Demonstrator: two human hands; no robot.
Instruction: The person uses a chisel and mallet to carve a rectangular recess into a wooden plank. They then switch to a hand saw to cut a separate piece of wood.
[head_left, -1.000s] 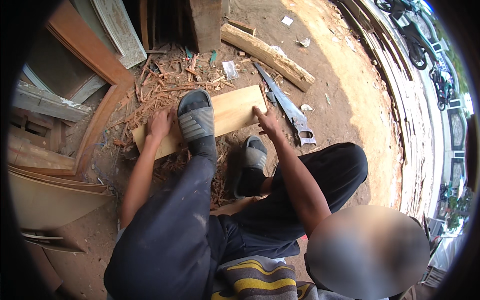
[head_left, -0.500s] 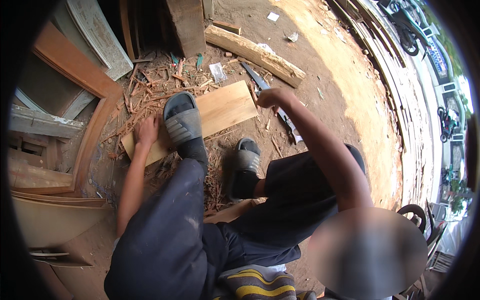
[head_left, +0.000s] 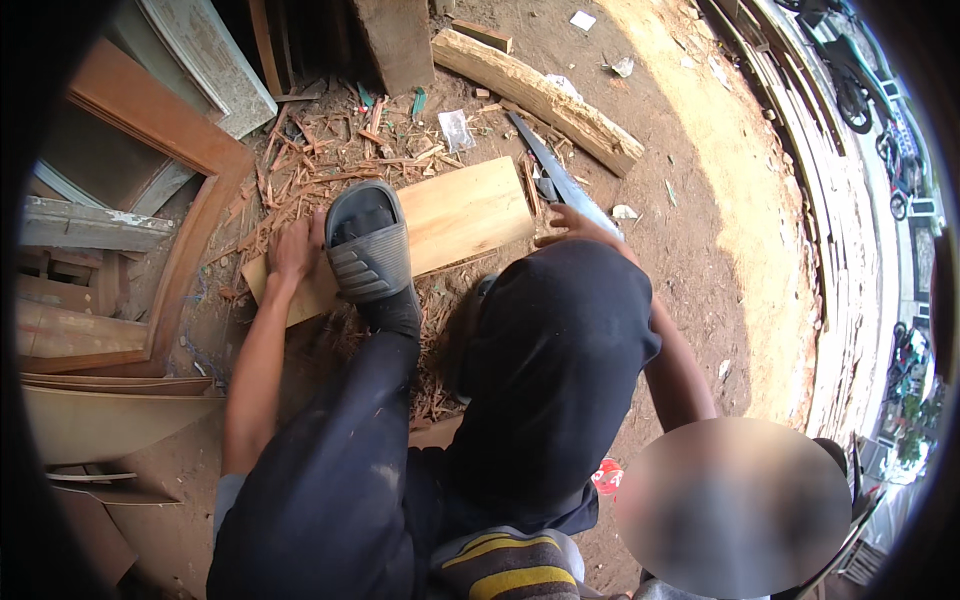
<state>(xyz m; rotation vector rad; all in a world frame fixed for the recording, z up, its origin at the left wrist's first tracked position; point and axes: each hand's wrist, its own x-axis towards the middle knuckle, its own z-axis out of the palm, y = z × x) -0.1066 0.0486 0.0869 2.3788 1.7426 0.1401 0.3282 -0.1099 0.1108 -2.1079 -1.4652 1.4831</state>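
A pale wooden board (head_left: pixel 470 212) lies slantwise on the ground, with my left sandalled foot (head_left: pixel 368 240) pressing across it. My left hand (head_left: pixel 293 250) grips its left end, beside the sandal; the fingertips are partly hidden at the far edge. Off the right end of the board, my right hand (head_left: pixel 583 226) has its fingers spread and seems to hold nothing. Close by it lies a handsaw (head_left: pixel 560 170), blade pointing away, its handle hidden behind my raised right knee (head_left: pixel 565 300). A small dark grey object (head_left: pixel 546 189) sits between the board and the blade.
Wood splinters (head_left: pixel 310 165) litter the ground around the board. A rough timber beam (head_left: pixel 540 95) lies beyond the saw. Wooden frames (head_left: pixel 200 240) lean at the left, and long stacked planks (head_left: pixel 800 150) run along the right. A clear plastic wrapper (head_left: pixel 456 130) lies past the board.
My right knee has come up and inward, covering the right foot and the saw's handle. My right hand has gone from closed to spread fingers. The left hand stays on the board.
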